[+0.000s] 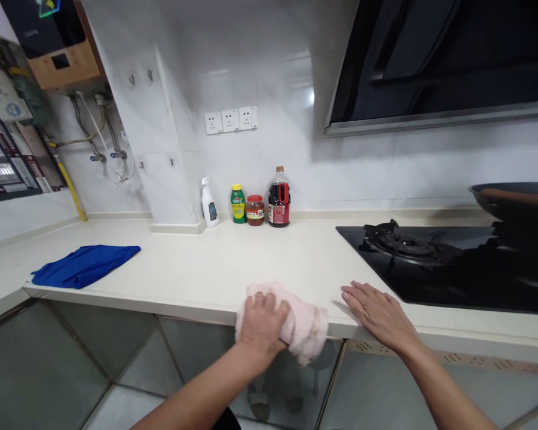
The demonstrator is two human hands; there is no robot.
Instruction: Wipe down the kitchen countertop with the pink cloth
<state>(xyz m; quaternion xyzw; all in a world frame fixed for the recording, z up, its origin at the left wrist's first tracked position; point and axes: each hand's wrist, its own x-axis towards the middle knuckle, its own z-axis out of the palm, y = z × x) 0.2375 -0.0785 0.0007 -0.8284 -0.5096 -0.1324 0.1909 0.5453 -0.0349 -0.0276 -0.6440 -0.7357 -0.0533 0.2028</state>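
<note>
My left hand (263, 325) grips a pale pink cloth (307, 325) at the front edge of the white countertop (197, 263). Part of the cloth lies on the top, and a corner of it hangs down over the edge. The fingers press down on it and hide some of the fabric. To the right, my right hand (379, 310) rests flat near the same edge, fingers stretched out and holding nothing. It is beside the left front corner of the black gas stove (372, 254).
A blue cloth (87, 266) lies at the left. Along the wall stand a white spray bottle (209, 206), a green bottle (238, 206), a red-lidded jar (255, 212) and a dark sauce bottle (279, 200). A pan (493, 200) sits on the stove under the range hood (430, 65).
</note>
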